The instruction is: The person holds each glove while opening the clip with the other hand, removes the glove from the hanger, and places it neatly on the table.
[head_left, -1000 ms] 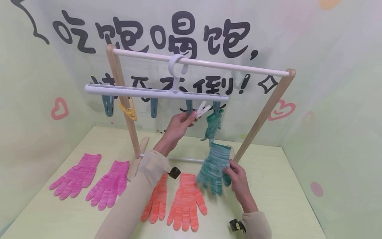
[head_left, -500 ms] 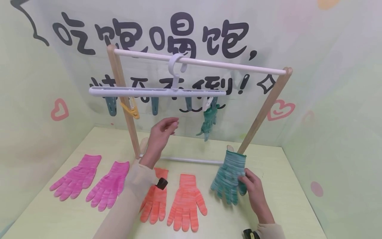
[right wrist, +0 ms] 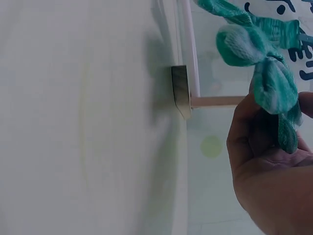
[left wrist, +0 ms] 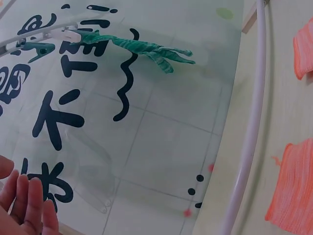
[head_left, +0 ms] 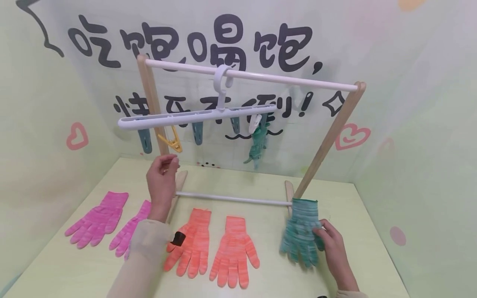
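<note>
In the head view my left hand (head_left: 161, 186) is raised just under a yellow clothespin (head_left: 174, 142). Its fingers are loosely bent and nothing is in them; the left wrist view shows the same relaxed fingers (left wrist: 35, 203). My right hand (head_left: 335, 248) pinches a green striped knit glove (head_left: 301, 227) by its side over the right part of the table, cuff up. Another green glove (head_left: 258, 145) dangles from the right end of the white hanger (head_left: 201, 118), beside a white clothespin (head_left: 255, 123). Several blue-green clothespins (head_left: 145, 140) hang along the hanger.
A wooden rack with a white top rail (head_left: 261, 76) carries the hanger. Two orange gloves (head_left: 232, 248) lie flat at the front. Two pink gloves (head_left: 100, 217) lie at the left, one partly behind my left sleeve. A lower bar (head_left: 234, 199) spans the rack's feet.
My left hand has let go of the white clothespin and moved left and down to below the yellow one. The hanger has swung round. My right hand has carried its green glove right and lower.
</note>
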### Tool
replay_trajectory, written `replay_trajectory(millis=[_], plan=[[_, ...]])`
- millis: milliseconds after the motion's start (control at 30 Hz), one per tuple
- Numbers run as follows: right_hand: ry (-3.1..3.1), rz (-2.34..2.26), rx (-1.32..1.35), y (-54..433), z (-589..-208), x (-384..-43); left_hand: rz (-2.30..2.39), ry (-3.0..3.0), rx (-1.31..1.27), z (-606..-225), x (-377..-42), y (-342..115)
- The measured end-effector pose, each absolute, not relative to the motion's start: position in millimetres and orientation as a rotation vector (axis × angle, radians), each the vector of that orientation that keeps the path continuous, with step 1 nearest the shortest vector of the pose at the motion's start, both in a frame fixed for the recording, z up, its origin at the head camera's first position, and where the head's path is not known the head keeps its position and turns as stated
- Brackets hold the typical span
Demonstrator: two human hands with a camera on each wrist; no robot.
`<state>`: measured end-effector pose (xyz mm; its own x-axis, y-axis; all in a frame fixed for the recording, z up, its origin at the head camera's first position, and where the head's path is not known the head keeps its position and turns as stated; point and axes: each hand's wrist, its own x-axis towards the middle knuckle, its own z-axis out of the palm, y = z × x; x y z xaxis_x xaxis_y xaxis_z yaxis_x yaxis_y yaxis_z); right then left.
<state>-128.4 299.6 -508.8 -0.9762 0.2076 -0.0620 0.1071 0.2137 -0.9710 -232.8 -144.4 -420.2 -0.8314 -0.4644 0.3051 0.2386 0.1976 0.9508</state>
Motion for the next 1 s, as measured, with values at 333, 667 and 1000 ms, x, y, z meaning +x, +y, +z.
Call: replay_trajectory(millis=[333,667,1000], plan=[[-2.377,1.949,-0.488,322.1,-506.8,-122.7,-1.670,-1.793,0.347,-436.3,-238.5,-149.8],[-2.518,1.929,-0.593,335.9,-512.3,-122.0,-1.571,-2.004,0.422,-460.5,-245.5,-157.1],[-2.851,1.695,-0.623,351.0,-522.8,-121.3,-1.418,-2.172,0.427,-473.9,-250.1,-166.2]])
